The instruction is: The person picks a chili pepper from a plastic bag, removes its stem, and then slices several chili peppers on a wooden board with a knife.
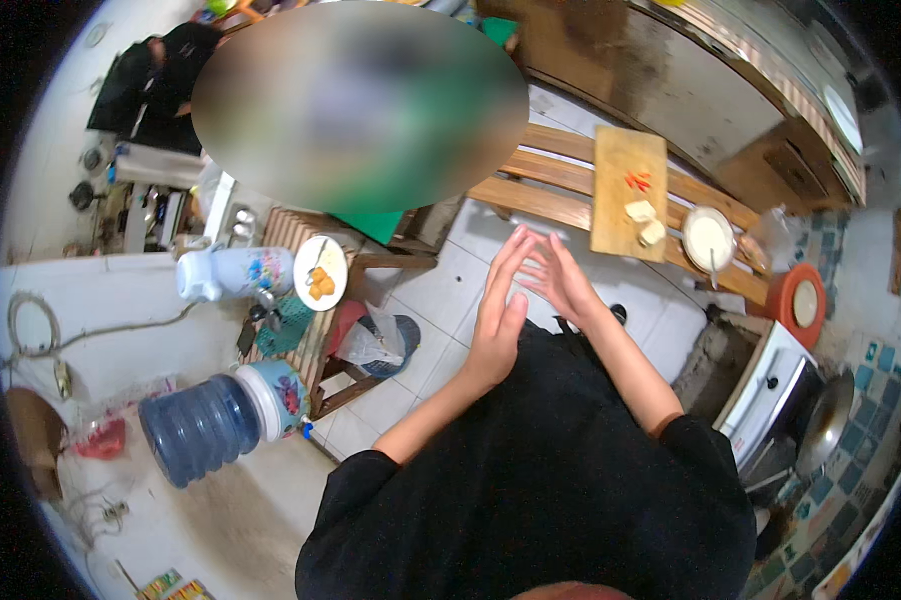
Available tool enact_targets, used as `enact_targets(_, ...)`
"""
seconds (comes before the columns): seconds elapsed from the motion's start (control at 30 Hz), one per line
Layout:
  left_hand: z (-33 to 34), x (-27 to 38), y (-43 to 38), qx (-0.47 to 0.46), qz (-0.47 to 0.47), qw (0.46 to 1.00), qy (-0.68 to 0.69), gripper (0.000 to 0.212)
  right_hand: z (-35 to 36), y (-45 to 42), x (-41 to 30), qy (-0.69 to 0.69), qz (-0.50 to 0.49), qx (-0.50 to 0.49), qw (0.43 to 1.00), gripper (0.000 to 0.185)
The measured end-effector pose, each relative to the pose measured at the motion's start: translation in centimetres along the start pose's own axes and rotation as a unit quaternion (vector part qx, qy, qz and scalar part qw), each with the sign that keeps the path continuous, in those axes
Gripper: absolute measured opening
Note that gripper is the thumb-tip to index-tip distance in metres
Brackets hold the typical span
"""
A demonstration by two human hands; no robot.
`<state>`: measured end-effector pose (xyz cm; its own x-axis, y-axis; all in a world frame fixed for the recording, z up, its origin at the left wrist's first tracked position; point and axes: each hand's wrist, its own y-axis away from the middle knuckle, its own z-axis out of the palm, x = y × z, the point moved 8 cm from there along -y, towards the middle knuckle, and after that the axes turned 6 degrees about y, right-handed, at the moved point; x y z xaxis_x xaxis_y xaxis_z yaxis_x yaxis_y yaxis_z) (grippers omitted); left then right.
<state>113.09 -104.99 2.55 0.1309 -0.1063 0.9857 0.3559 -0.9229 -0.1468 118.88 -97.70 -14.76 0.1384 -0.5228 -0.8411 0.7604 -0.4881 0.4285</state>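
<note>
My left hand (499,322) and my right hand (567,281) are raised in front of my black shirt, palms turned towards each other. Their fingertips come close together; whether they touch, I cannot tell. Neither hand holds anything. Beyond them, a wooden cutting board (615,154) lies across a slatted wooden bench (544,187). On the board are cut red chilies (638,181) and pale blocks that look like tofu (640,211). To the right of the board stands a bowl (687,240) of white liquid or batter, with a spoon (713,262) in it.
At left, a slatted table carries a floral thermos jug (240,274) and a white plate (332,253) with golden food pieces (321,285). A water bottle (199,431) sits inverted on a dispenser. A gas stove (769,382), wok (829,424) and orange bucket (777,300) stand right.
</note>
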Motion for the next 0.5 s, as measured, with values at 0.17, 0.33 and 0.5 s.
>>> enact_targets(0.17,7.3,-8.4,-1.5,-0.074,0.048,0.955,-0.284,0.057,0.5,3.4,-0.3,-0.353,0.055,-0.007,0.934,0.067)
enact_targets(0.33,10.7,-17.1,-4.5,-0.072,-0.314,0.939,0.118,0.065,-7.3,9.3,-6.6,-0.172,-0.123,-0.002,0.977,0.064)
enact_targets(0.5,22.4,-13.2,-3.5,-0.099,-0.417,0.797,0.426,0.056,-15.1,13.9,-8.4,0.437,-0.324,0.254,0.800,0.057)
